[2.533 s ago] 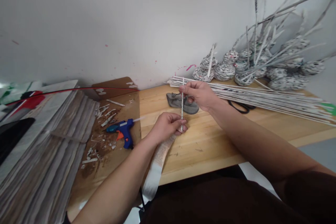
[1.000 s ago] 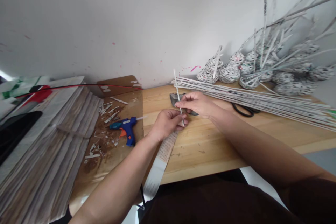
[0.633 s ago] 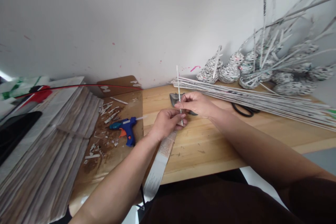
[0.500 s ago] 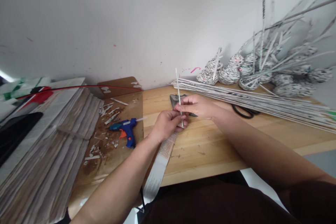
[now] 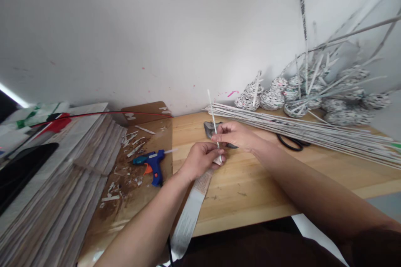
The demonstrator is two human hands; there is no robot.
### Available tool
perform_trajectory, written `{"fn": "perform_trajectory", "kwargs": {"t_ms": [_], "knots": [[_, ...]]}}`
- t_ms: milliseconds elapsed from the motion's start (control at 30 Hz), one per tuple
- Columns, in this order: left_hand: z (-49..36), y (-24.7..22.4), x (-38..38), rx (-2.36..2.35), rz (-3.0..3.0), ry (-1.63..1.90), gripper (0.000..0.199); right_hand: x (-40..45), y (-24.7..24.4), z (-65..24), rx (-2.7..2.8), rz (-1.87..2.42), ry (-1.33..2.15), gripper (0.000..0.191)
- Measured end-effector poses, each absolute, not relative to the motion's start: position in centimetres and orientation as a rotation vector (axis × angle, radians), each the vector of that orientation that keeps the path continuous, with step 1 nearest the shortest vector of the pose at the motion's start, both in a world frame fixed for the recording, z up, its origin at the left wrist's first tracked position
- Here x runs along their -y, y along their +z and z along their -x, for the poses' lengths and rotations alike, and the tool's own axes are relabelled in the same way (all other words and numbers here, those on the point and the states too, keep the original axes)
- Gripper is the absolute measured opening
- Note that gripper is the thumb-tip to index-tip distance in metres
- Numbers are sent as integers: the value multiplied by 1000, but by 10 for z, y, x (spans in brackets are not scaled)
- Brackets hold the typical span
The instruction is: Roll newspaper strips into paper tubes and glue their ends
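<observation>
A printed paper strip [image 5: 190,212] runs from the table's front edge up to my left hand [image 5: 202,158]. The fingers of that hand are closed on the strip, where it wraps round the lower end of a thin stick [image 5: 212,110]. My right hand [image 5: 232,135] pinches the stick just above, thumb and fingers pressed together. The stick stands nearly upright, leaning slightly left at its top. Behind my right hand lies a dark grey object [image 5: 209,129], partly hidden.
Left are a blue glue gun [image 5: 153,167], paper scraps [image 5: 133,148] and stacked paper strips [image 5: 75,183]. At right lie long paper sticks [image 5: 282,123], black scissor handles [image 5: 291,142] and woven paper shapes [image 5: 272,98] by the wall.
The view has tilted up slightly, so everything sits lower. Both hands keep their grips, and the stick shows a little shorter above my right hand.
</observation>
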State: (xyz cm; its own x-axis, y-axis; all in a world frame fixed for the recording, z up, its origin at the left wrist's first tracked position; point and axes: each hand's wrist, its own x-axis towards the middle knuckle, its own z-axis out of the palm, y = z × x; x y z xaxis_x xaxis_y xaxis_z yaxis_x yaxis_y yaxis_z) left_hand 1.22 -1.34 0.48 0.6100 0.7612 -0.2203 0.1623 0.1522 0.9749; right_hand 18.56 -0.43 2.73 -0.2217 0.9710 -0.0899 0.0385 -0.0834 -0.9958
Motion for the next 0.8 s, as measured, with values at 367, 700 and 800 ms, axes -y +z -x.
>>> {"fn": "perform_trajectory", "kwargs": {"t_ms": [367,700,800], "knots": [[-8,11,16,-761,-1493,286,32,-2,37,-200,1051,988,1126,33],[-6,8,16,-753,-1541,239,29,1,46,-203,993,1004,1017,34],[-5,7,15,-761,-1535,249,28,1,45,-203,1030,1008,1075,37]]}}
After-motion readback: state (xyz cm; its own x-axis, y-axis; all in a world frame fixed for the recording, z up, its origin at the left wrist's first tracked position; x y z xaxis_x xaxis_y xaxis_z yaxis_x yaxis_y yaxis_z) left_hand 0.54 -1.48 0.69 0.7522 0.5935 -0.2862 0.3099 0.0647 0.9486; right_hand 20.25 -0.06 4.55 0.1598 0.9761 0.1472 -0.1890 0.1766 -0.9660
